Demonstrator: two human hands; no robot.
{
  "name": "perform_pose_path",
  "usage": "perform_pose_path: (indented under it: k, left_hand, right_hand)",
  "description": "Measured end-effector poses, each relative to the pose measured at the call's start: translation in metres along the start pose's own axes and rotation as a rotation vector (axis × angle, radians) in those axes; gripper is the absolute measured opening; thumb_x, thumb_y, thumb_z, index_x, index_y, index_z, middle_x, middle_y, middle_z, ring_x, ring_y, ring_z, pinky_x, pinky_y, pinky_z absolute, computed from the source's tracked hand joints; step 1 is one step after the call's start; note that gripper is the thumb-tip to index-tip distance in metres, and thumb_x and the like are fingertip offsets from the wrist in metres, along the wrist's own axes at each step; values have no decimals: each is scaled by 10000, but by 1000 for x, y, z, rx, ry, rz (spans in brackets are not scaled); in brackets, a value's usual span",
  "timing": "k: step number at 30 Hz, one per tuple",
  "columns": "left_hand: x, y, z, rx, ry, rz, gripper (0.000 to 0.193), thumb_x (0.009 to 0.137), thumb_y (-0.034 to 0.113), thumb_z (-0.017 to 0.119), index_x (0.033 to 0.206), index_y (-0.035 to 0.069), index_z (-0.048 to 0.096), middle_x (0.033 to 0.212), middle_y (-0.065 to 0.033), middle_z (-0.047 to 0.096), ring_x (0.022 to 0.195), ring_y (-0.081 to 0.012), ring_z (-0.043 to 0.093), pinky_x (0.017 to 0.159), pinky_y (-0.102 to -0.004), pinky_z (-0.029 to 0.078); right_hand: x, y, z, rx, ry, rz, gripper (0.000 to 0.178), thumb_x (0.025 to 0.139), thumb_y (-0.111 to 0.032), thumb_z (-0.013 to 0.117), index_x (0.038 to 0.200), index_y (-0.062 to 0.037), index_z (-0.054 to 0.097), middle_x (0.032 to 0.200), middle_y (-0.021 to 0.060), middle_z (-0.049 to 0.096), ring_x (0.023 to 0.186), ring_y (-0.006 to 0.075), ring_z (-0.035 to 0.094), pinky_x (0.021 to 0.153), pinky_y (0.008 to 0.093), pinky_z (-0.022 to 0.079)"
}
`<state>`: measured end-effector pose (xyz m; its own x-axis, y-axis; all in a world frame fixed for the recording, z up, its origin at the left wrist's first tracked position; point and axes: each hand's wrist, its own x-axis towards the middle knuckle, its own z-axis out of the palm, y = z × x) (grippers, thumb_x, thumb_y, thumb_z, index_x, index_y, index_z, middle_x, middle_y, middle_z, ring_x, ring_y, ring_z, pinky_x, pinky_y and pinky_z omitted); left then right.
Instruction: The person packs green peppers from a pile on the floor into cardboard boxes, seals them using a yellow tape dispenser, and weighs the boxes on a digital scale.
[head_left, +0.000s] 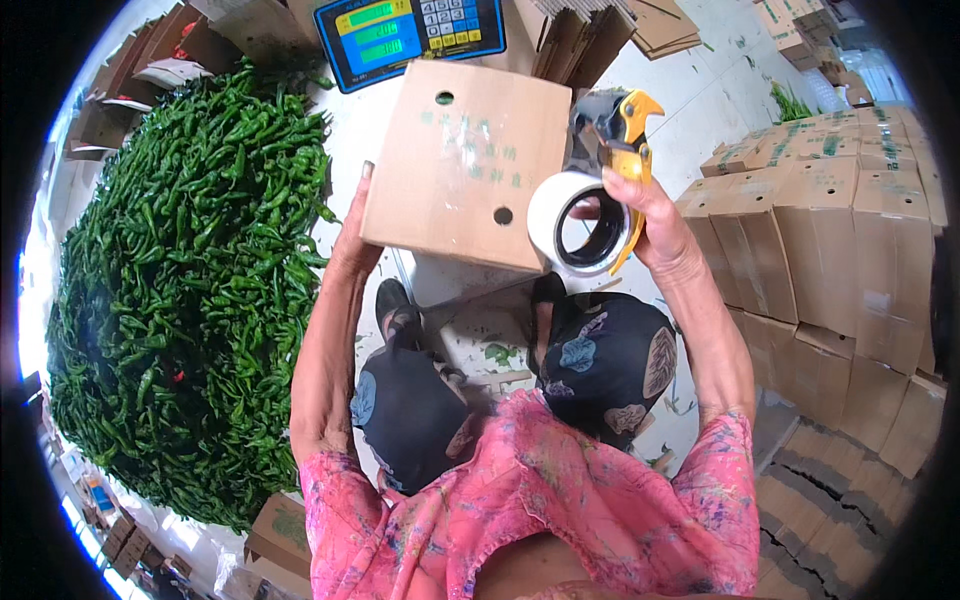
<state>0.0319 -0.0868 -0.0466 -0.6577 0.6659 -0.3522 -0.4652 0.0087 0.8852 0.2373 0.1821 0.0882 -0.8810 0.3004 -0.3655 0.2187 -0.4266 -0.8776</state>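
A closed brown cardboard box (465,165) with green print and two round holes is in front of me, just below a blue scale display. My left hand (356,235) presses along the box's left side; most of its fingers are hidden. At the box's right side, my right hand (655,225) is closed around a yellow tape dispenser (634,150). The dispenser carries a wide roll of tape (548,215) with a black hub, which overlaps the box's lower right corner. What the box rests on is mostly hidden beneath it.
A big heap of green peppers (190,300) covers the floor at my left. Stacked cardboard boxes (815,240) stand at my right, with flattened cardboard (830,500) below them. The blue scale display (410,40) is beyond the box. Scraps of leaf (500,353) lie between my feet.
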Motion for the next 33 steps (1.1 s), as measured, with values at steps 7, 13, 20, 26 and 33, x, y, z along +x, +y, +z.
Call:
perform_pose_path:
  k: [7,13,20,26,33]
  left_hand:
    - [-57,37,64,-76,-40,-313,749,1063,593,337,1596,69,281,1547,-146,444,1407,-271,450,1149,-395,377]
    - [-62,55,76,598,-129,4,690,1055,445,483,1576,36,289,1479,-202,504,1382,-297,474,1130,-400,391]
    - [-62,68,82,1009,9,707,645,955,224,665,1501,-5,410,1402,-246,556,1288,-330,572,1072,-425,459]
    - [-64,128,141,181,-369,26,733,1025,628,416,1425,18,497,1251,-152,650,1160,-198,608,935,-329,483]
    - [-43,116,156,90,-385,-91,232,1014,310,641,1017,80,671,915,38,655,863,-51,576,792,-252,470]
  right_hand:
    - [-56,-11,32,-217,-17,54,552,889,-239,702,1342,19,519,1161,80,645,1086,178,630,979,319,498]
    - [-73,-5,28,-729,82,73,549,859,-358,786,1223,-13,563,1040,143,669,994,226,639,909,355,488]
    - [-80,-22,-2,-477,99,70,472,877,-285,792,1186,-2,574,1046,62,648,941,133,605,835,300,511]
    - [-70,-36,10,-1005,207,-384,565,781,-256,874,1152,-40,507,964,152,687,900,272,703,804,380,536]
    - [-60,-35,18,-1156,215,-392,581,719,-158,859,1158,-42,497,985,170,710,937,311,732,820,389,565]
